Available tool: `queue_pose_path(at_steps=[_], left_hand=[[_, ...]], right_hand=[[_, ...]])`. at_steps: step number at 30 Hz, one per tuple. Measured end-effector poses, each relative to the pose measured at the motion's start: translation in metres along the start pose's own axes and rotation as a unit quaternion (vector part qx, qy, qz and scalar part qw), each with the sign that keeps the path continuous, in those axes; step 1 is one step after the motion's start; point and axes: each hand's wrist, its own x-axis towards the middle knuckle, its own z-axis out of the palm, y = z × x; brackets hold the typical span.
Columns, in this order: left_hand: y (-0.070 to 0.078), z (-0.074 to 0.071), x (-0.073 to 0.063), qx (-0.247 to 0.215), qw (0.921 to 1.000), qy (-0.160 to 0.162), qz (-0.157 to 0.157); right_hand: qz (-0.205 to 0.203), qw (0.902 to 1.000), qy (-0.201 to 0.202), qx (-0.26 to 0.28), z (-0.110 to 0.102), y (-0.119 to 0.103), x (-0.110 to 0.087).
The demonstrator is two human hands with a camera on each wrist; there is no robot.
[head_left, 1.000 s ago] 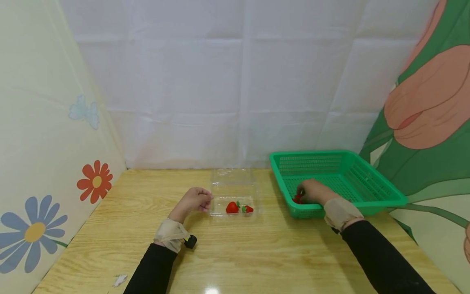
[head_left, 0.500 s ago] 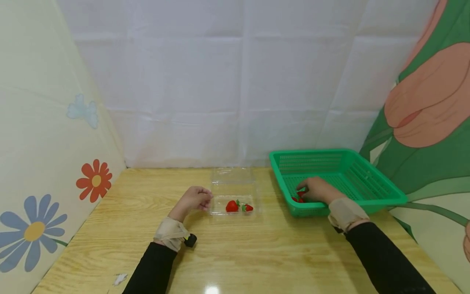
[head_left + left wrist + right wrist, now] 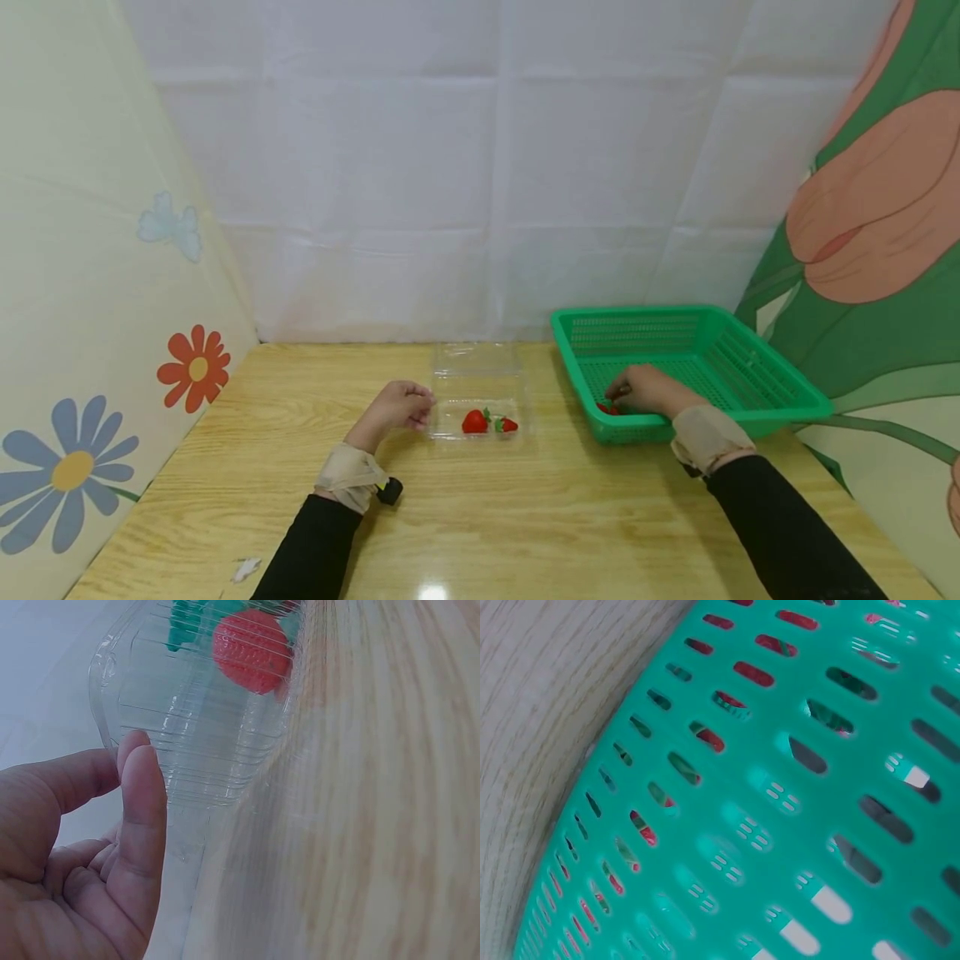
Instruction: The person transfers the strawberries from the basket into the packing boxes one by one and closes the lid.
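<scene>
My left hand point(image 3: 400, 407) pinches the left rim of a clear plastic clamshell box point(image 3: 199, 750) between thumb and forefinger. The box lies on the table with its lid point(image 3: 476, 359) folded back. Inside are two strawberries with green leaves, a larger one point(image 3: 475, 422) and a smaller one point(image 3: 507, 425). My right hand point(image 3: 647, 390) reaches into the near left corner of a green plastic basket point(image 3: 708, 417), fingers pointing down over red strawberries point(image 3: 608, 409). I cannot tell whether those fingers grip one. In the right wrist view the slotted basket wall point(image 3: 727, 780) hides the hand; red and green show through its slots.
The wood-grain table point(image 3: 480, 517) has a torn white patch point(image 3: 246, 570) at the front left. A white cloth point(image 3: 375, 167) hangs behind its back edge. Flower-printed panels point(image 3: 71, 333) stand at both sides.
My right hand drew back slightly, baring more strawberries half a second ago, and now dips over them again in the basket. The left hand and clamshell box stay in place.
</scene>
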Motion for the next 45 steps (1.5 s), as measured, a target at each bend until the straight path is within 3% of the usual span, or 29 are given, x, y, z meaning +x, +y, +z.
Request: queue_pose_path(at_steps=[15,21,27,31,37,41,45], left_hand=[[0.002,0.000,-0.002,0.001,1.0000,-0.003,0.005],[0.003,0.000,-0.002,0.001,1.0000,-0.005,0.004],[0.003,0.000,-0.002,-0.004,0.9999,-0.007,0.006],[0.002,0.000,-0.001,-0.006,1.0000,-0.006,0.004],[0.002,-0.001,-0.001,-0.006,1.0000,-0.003,0.001],[0.002,-0.001,-0.002,-0.005,1.0000,-0.004,0.004],[0.001,0.000,0.000,-0.004,1.0000,-0.005,0.003]], right_hand=[[-0.018,0.9995,0.025,0.009,-0.023,-0.008,-0.005],[-0.053,0.9961,0.070,-0.007,-0.042,-0.029,-0.008],[-0.087,0.9919,0.088,-0.027,-0.053,-0.063,-0.006],[-0.131,0.9838,0.107,-0.059,-0.047,-0.091,0.000],[-0.181,0.9728,0.107,-0.098,-0.020,-0.133,0.012],[-0.209,0.9667,0.114,-0.094,0.001,-0.148,0.023],[-0.201,0.9700,0.112,-0.079,0.020,-0.153,0.039]])
